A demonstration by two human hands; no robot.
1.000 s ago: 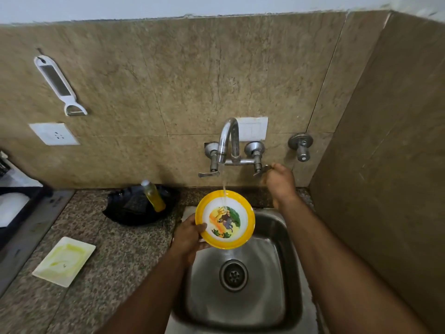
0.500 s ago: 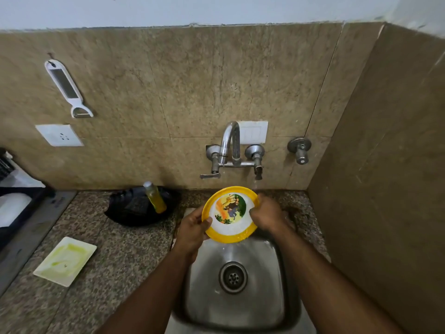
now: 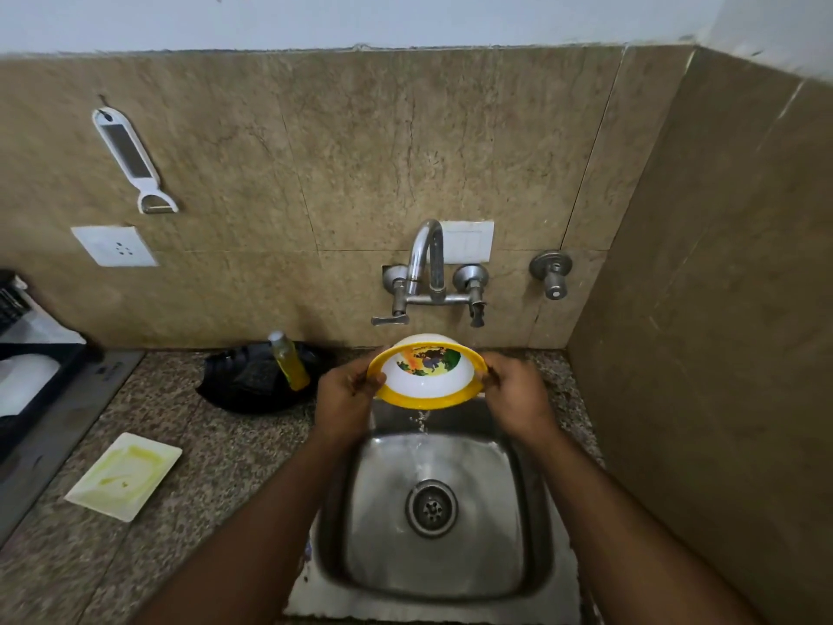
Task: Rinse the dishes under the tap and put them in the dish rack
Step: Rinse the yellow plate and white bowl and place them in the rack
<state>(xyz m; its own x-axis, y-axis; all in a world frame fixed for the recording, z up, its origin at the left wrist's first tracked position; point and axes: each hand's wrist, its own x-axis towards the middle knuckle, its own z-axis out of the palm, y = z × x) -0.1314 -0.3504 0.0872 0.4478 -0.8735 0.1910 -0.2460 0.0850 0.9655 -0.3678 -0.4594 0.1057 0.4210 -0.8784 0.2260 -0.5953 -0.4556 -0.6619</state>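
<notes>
Wall (image 3: 405, 151): tiled in brown stone; a tap (image 3: 426, 268) was mounted at the far side over the sink, with a peeler (image 3: 130, 160) hung far left. No stream could be made out at the spout.
Counter (image 3: 216, 448): speckled granite, spread left of the sink.
Sink (image 3: 432, 502): steel; its floor was wetted, and water was seen falling into it from the bowl.
Rack (image 3: 27, 390): a dark tray at the left edge, well apart from the sink, was judged to be the dish rack; something white was lying in it, too cut off to be named.
Black dish (image 3: 252, 381): left on the far counter, with a yellow bottle (image 3: 288, 360) leaned in it.
Plate (image 3: 124, 475): a square one, smeared green, lay near left on the counter, unrinsed.
Bowl (image 3: 428, 376): yellow-rimmed, held tipped over the sink's far edge below the tap, being drained.
Left hand (image 3: 345, 396): the bowl's left rim was gripped.
Right hand (image 3: 518, 399): the right rim was gripped.
Progress: the bowl's rinse was judged nearly done; racking it was still left, as was the plate.
</notes>
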